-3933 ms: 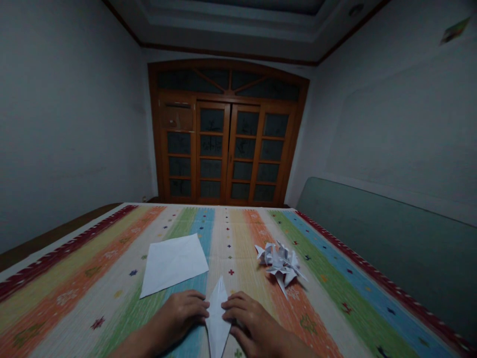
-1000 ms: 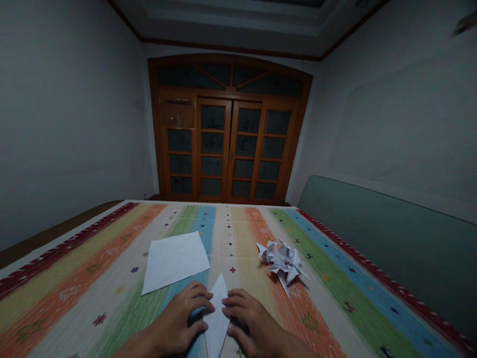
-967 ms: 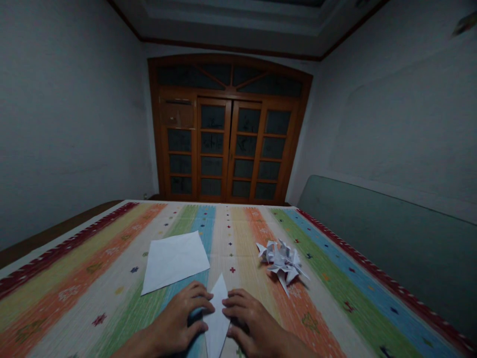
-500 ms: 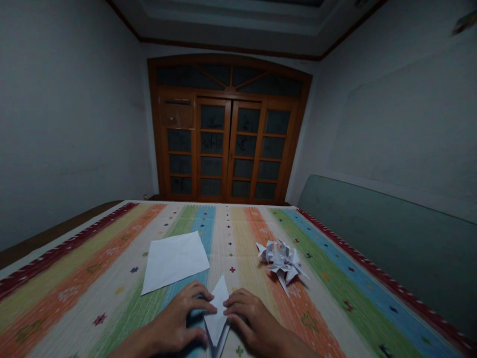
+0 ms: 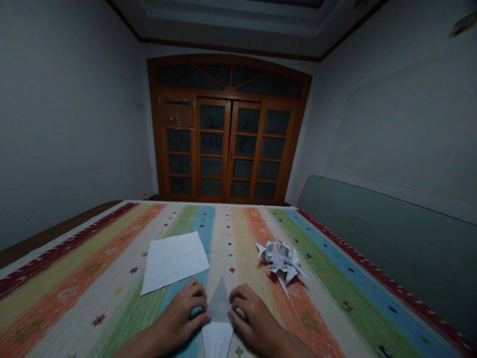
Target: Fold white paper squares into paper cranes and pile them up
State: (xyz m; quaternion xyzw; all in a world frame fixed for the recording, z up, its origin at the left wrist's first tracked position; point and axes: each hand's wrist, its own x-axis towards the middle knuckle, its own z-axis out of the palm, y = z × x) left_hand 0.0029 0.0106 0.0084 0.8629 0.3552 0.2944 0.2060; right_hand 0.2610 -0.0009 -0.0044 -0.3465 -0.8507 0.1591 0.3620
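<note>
A long folded white paper lies point-up on the striped woven cloth, right in front of me. My left hand is curled against its left edge, and my right hand is curled against its right edge. The upper part of the paper looks grey and shaded. Its lower end runs out of view at the bottom of the picture. A flat white paper sheet lies just above my left hand. A crumpled, spiky folded paper figure sits up and to the right of my right hand.
The cloth has colored stripes and a red border. A green padded panel runs along its right side, and a brown wooden edge shows at the left. Wooden glazed doors stand beyond the far end.
My fingers have curled in from lying across the folded paper to gripping its sides. Its upper part now looks shaded. The flat sheet and the crumpled figure have not moved.
</note>
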